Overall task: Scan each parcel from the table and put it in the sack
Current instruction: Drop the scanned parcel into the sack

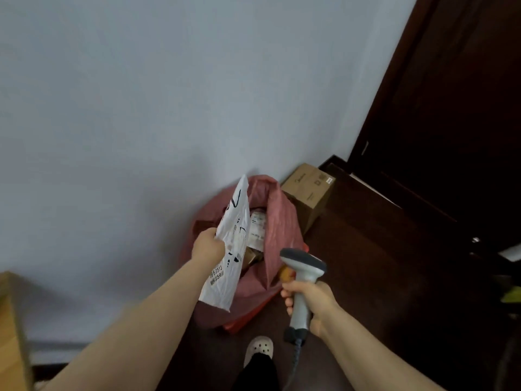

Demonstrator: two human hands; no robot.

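A pink-red sack [279,221] stands open on the floor against the wall, with several parcels [258,230] visible inside. My left hand [207,245] grips a flat white plastic mailer parcel [229,249] by its left edge and holds it upright over the sack's mouth. My right hand [306,301] grips the handle of a grey barcode scanner [303,280], its head just right of the sack and its cable hanging down.
A brown cardboard box [307,193] stands against the wall behind the sack. A dark wooden door [439,108] fills the right side. The corner of a wooden table [11,328] shows at the lower left. My foot in a white clog [259,349] stands below the sack.
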